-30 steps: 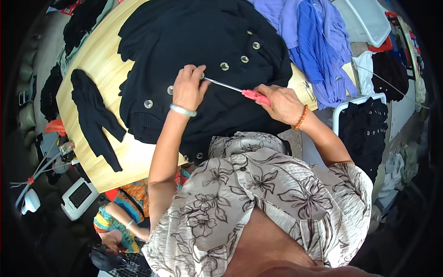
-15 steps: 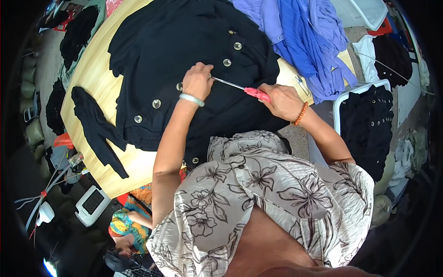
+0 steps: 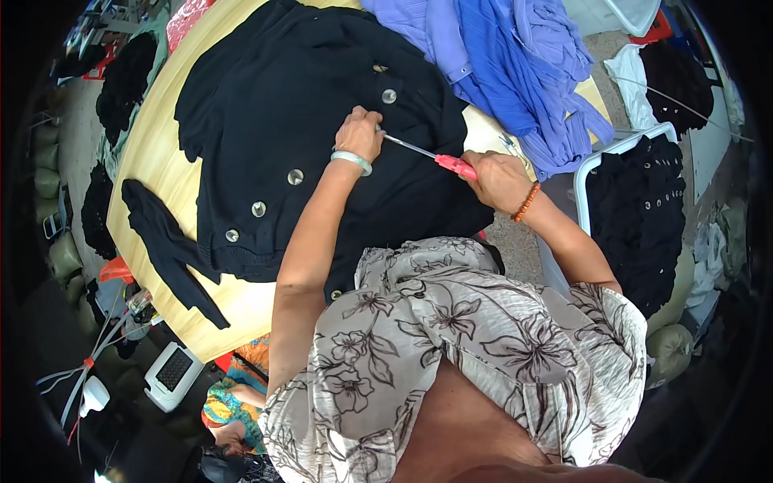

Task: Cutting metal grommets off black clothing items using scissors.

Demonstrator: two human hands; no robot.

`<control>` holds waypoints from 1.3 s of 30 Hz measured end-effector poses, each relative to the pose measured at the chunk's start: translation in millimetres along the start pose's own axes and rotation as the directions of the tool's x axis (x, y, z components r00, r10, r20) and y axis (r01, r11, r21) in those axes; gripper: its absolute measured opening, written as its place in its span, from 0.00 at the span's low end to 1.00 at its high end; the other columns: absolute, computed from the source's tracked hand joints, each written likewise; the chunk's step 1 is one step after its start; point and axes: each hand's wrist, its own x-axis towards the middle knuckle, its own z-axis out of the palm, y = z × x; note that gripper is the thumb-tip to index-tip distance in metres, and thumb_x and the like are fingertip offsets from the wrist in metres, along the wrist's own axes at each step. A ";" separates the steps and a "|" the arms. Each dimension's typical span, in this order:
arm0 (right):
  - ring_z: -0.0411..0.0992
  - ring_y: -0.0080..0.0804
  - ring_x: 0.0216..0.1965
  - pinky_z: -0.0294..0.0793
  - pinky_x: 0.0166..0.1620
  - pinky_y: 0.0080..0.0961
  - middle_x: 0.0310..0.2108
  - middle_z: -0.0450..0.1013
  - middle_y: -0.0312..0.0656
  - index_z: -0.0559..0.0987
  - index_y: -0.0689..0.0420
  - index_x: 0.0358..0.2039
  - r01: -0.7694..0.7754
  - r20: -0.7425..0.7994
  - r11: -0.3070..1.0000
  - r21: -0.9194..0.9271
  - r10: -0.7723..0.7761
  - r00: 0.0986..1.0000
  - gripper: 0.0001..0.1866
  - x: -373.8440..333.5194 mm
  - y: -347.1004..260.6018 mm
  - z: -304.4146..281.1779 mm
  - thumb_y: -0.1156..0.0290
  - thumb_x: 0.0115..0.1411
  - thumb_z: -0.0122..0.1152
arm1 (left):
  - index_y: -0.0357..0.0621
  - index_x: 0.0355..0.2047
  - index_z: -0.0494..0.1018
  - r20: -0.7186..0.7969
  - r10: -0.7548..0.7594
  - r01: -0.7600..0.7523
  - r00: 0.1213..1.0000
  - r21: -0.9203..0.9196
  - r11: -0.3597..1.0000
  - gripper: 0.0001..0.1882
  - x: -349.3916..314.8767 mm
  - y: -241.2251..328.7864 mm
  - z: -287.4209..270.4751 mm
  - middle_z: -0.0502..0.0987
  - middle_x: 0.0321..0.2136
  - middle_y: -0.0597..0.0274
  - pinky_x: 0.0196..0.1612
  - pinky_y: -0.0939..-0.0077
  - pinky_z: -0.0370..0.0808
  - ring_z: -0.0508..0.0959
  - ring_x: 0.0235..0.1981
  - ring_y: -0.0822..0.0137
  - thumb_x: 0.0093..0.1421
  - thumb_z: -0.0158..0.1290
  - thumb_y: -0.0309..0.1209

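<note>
A red tool point(image 3: 452, 165) is gripped by the right hand point(image 3: 499, 180); the black sweater point(image 3: 298, 113) is touched by the left hand point(image 3: 359, 136), whose finger grip cannot be told.

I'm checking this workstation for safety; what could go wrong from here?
The red-handled tool in the right hand points toward the left hand, so a slip might jab the fingers. Its metal shaft reaches over the black garment, so its tip, not clearly visible, might snag the fabric.

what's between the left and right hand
In the head view, a pink-handled tool with a metal shaft spans that stretch, over the black buttoned garment.
</note>
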 end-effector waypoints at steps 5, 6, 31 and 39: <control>0.77 0.49 0.26 0.74 0.32 0.43 0.20 0.75 0.50 0.75 0.58 0.34 -0.049 0.053 0.998 -0.039 0.051 0.997 0.10 -4.0 10.2 -9.7 0.64 0.59 0.58 | 0.45 0.30 0.75 0.216 -0.078 0.097 0.973 -0.082 0.992 0.11 15.2 -3.4 2.2 0.73 0.33 0.54 0.42 0.59 0.75 0.76 0.39 0.51 0.47 0.64 0.28; 0.77 0.49 0.26 0.74 0.32 0.43 0.20 0.75 0.50 0.75 0.58 0.34 -0.054 0.051 0.998 -0.037 0.056 0.997 0.10 -5.6 11.8 -10.8 0.64 0.59 0.58 | 0.45 0.30 0.75 0.220 -0.073 0.093 0.973 -0.082 0.992 0.11 18.6 -2.2 5.9 0.73 0.33 0.54 0.42 0.59 0.75 0.76 0.39 0.51 0.47 0.64 0.28; 0.73 0.56 0.23 0.71 0.27 0.45 0.18 0.73 0.54 0.76 0.59 0.27 0.103 -0.115 0.988 -0.116 -0.117 0.986 0.22 46.8 -11.8 0.2 0.50 0.59 0.60 | 0.60 0.58 0.68 -0.488 -0.317 0.542 0.813 0.435 0.719 0.36 -217.7 -86.6 -162.1 0.69 0.54 0.57 0.54 0.51 0.65 0.67 0.56 0.51 0.46 0.66 0.38; 0.73 0.57 0.42 0.74 0.43 0.45 0.38 0.73 0.57 0.69 0.64 0.38 0.315 -0.244 0.949 -0.004 -0.306 0.920 0.25 142.2 -90.2 63.4 0.60 0.50 0.70 | 0.51 0.58 0.67 -0.563 -0.247 0.374 0.789 0.122 0.919 0.31 -226.3 -132.7 -157.6 0.73 0.46 0.50 0.48 0.62 0.74 0.76 0.43 0.47 0.52 0.61 0.28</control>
